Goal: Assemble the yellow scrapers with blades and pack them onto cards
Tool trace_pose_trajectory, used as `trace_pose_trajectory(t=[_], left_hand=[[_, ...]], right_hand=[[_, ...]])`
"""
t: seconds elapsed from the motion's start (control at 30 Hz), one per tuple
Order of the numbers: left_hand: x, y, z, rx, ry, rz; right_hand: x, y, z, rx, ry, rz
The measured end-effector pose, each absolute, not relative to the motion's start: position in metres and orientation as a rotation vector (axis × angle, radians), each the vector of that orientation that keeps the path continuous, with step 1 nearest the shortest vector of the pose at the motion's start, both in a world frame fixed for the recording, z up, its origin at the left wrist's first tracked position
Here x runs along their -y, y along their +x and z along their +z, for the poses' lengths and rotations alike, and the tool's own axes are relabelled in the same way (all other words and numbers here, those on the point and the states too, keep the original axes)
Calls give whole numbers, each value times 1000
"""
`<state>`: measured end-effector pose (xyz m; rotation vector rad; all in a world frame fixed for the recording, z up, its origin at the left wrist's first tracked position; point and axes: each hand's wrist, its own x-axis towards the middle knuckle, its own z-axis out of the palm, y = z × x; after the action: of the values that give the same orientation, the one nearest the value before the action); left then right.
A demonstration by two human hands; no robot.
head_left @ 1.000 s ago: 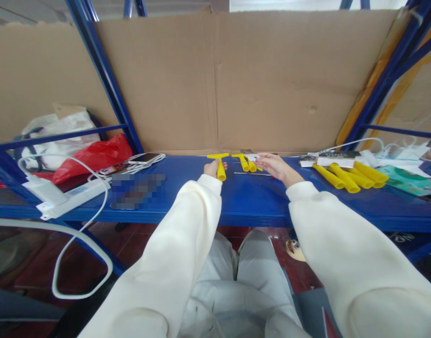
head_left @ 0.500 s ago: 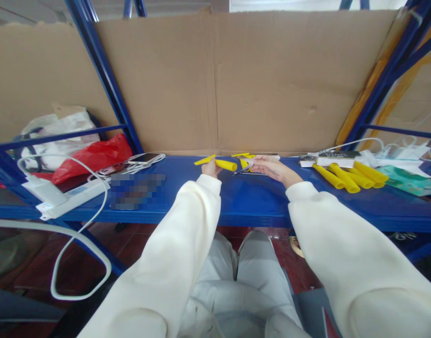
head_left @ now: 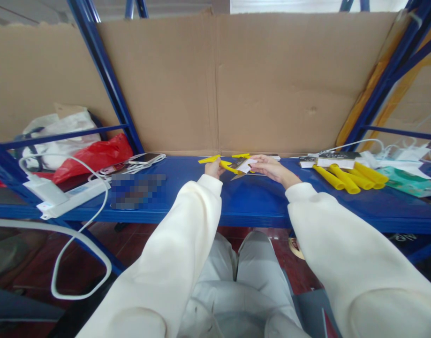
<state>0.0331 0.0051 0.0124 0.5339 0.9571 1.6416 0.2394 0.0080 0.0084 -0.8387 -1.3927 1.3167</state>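
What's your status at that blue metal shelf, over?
Left hand: gripping slim yellow piece. Right hand: holding flat white-and-dark piece close by, contact unclear. Several yellow tapered tubes lie off right, apart from both hands.

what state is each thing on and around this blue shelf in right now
yellow piece: gripped in the left hand
white-and-dark piece: pinched in the right hand
yellow cones: lying grouped
phone: lying face up
red bag: crumpled
cardboard: standing upright
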Motion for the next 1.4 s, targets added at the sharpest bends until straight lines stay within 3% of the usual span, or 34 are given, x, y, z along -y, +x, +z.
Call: trace_pose_trajectory(t=[1.4], left_hand=[[0,44,13,-833,617,1685]], right_hand=[[-1,217,6,1500,-789,1015]])
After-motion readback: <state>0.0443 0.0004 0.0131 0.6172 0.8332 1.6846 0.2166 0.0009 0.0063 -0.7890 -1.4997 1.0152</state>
